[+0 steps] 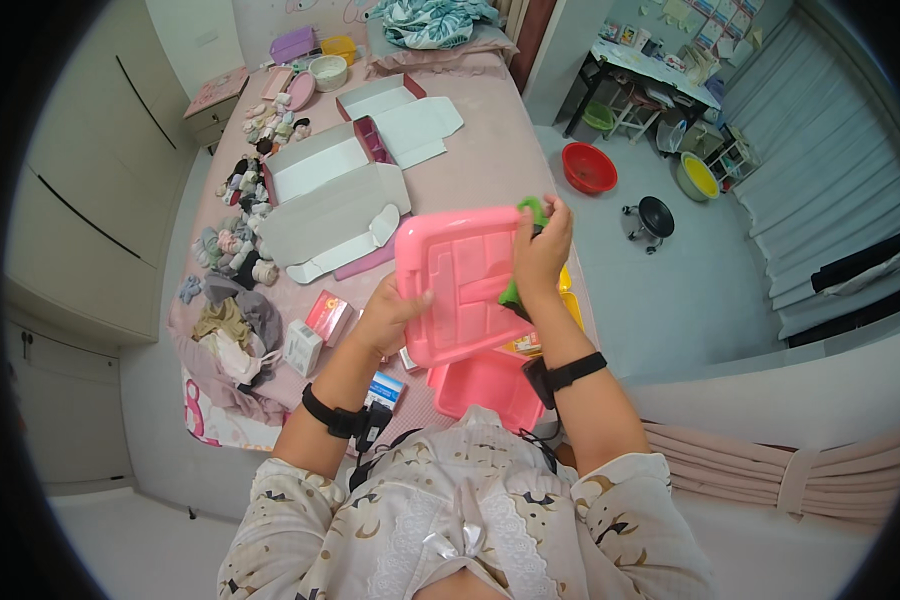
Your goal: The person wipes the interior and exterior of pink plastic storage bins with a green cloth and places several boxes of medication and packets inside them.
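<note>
My left hand (394,316) grips the left edge of a pink plastic lid (460,285), thumb on its face. The lid is tilted up in front of me and has raised ridges. At its right edge my right hand (544,245) is closed on a bright green piece (511,298) that shows above and below the hand. Whether this is a handle of the lid or a separate cloth, I cannot tell. Below the lid sits an open pink plastic box (485,388), partly hidden by the lid and my right forearm. A yellow thing (570,300) shows behind that forearm.
Opened cardboard boxes (335,210) lie on the pink bed. Rolled socks (235,245) line its left side, near a clothes pile (235,335). Small cartons (328,317) lie beside my left forearm. On the floor at right stand a red basin (589,168) and a black stool (654,218).
</note>
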Demonstrator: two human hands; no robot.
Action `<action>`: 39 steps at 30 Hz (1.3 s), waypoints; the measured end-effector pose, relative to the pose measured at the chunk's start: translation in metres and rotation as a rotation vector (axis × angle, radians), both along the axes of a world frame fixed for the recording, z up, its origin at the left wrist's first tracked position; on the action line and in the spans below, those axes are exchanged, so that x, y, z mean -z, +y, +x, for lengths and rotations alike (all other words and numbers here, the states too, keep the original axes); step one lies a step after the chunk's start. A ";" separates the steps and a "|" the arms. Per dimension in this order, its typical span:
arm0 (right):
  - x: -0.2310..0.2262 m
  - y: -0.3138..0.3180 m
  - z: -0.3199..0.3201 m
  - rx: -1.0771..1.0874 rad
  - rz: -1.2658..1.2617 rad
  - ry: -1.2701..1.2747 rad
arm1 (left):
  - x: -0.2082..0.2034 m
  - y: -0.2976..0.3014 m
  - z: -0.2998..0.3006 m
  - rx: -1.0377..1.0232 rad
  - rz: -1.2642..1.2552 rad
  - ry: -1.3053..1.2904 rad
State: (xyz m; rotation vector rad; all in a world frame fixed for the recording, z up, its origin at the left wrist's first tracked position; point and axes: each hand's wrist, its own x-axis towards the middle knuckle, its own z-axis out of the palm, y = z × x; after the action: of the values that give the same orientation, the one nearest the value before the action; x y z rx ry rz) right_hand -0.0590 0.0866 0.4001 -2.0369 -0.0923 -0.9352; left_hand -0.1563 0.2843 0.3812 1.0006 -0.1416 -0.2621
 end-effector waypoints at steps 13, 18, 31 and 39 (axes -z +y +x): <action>-0.027 0.048 -0.036 -0.452 -0.152 -0.150 | 0.008 0.000 0.014 -0.027 0.013 -0.005; -0.018 0.017 -0.025 -0.283 -0.138 -0.011 | 0.005 0.002 0.009 -0.057 -0.014 0.023; -0.026 0.053 -0.048 -0.584 -0.190 -0.075 | -0.004 -0.003 0.011 -0.088 0.159 0.111; 0.008 0.047 -0.093 -0.991 -0.353 -0.187 | -0.011 0.015 0.026 -0.286 0.021 0.233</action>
State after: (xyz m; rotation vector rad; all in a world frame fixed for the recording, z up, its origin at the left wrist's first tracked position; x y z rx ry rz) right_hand -0.1517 0.1334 0.3923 -1.8276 -1.3093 -0.4653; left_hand -0.1300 0.2998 0.3921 0.9901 0.2153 -0.1167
